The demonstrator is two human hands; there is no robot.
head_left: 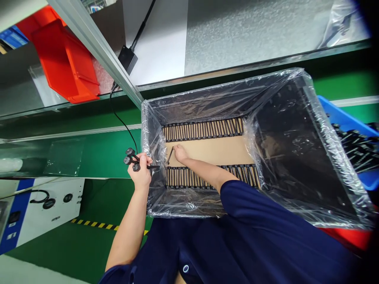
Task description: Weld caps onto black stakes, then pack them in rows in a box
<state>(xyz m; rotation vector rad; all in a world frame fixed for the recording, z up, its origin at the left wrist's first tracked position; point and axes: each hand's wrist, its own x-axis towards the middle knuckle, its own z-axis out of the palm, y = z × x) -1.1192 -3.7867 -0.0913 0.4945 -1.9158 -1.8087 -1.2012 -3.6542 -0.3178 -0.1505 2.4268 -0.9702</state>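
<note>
My left hand (pixel 141 173) is closed around several black bolts with wide knob-like heads (pixel 130 157), their heads pointing left. It is at the left rim of a dark box (pixel 281 130) lined with clear plastic. Inside the box, my right hand (pixel 179 153) pinches the upper end of a single tilted black bolt (pixel 169 156) over the brown cardboard sheet (pixel 219 151). Similar bolts lie side by side in a far row (pixel 204 130) and a near row (pixel 183 178). My right forearm hides part of the near row.
A blue bin (pixel 331 114) with more black bolts (pixel 359 148) stands right of the box. Beyond the box runs a metal shelf (pixel 251 35), with a red bin (pixel 63 63) and a black cabled device (pixel 128 59). A metal post (pixel 97 43) rises by the box's far left corner.
</note>
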